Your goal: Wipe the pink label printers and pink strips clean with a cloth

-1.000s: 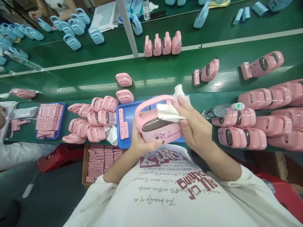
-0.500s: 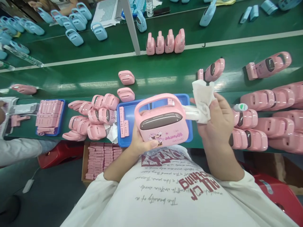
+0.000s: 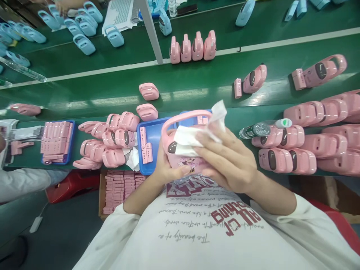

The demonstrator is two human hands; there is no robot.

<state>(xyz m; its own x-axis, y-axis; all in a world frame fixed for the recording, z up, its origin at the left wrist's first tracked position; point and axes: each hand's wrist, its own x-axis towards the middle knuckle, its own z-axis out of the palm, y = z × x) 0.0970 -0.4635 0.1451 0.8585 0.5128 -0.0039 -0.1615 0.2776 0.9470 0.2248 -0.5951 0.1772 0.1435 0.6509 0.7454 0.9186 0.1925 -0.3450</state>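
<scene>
Over the blue tray [image 3: 157, 129], at near centre, the left hand [image 3: 165, 168] holds the pink handled case [image 3: 177, 161] by its left end; the right hand [image 3: 234, 161] holds a white tissue [image 3: 185, 139] against its front. Wiping seems the present step; the next stroke calls for steady holding.

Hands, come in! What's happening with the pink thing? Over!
Left hand gripping pink case. Right hand holding white tissue against it. Tissue and right hand covering most of dark panel.

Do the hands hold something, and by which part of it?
The left hand grips a pink case by its left end, thumb on its front. The right hand holds a white wipe near its middle, against the case.
</scene>
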